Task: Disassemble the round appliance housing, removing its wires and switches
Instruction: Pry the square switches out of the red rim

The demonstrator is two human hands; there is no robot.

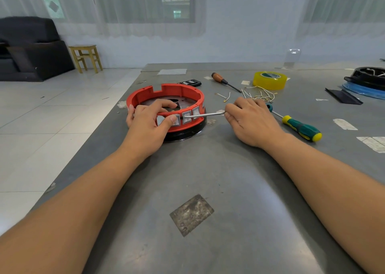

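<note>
The left hand (149,119) grips the red housing (166,105) to brace it; the right hand (248,117) pinches a metal tool (203,114), apparently prying a switch (186,117).

We see two bare forearms, no sleeves in view; left hand (149,120) at ten o'clock, right hand (251,120) at one o'clock; no rings, watch or gloves.

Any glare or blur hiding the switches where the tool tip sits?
Head view: soft daylight, no harsh shadows; the switches on the red housing and the metal tool in the right hand look sharp. Broad sheen on the near table; wide-angle stretch bends the forearms and edges.
</note>
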